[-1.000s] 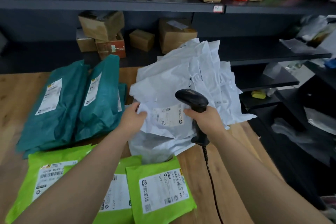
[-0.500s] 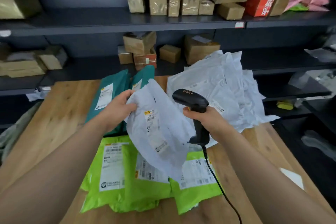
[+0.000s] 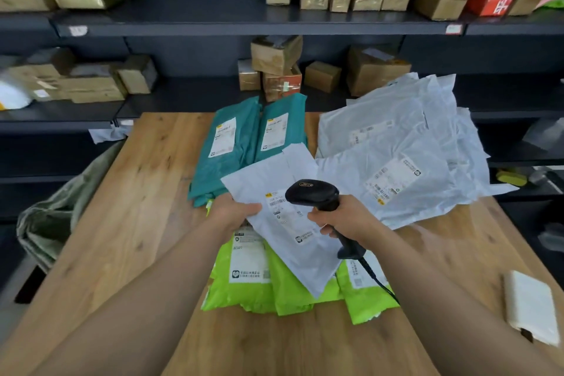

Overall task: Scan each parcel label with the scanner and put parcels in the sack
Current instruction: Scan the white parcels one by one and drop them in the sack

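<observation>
Far L of scanner (image 3: 317,195), off the wood table (image 3: 137,223) edge: 1 olive sack (image 3: 58,217), crumpled, woven-looking. Up-L of scanner: 2 teal poly mailers (image 3: 232,143), smooth, flat, white labels. Just L: left hand (image 3: 235,212) pinches edge of 1 white poly parcel (image 3: 293,241), wrinkled, rectangular, label up, right under scanner head. Below scanner: 3 lime-green mailers (image 3: 274,290), overlapping. Scanner itself is black plastic, pistol-shaped, corded; right hand (image 3: 345,220) wrapped round its grip. R of scanner: heap of crinkly white mailers (image 3: 406,146), count unclear. Far R: 1 pale flat pad (image 3: 531,305).

Matt wooden table (image 3: 143,223), crinkled plastic parcels (image 3: 396,143).
</observation>
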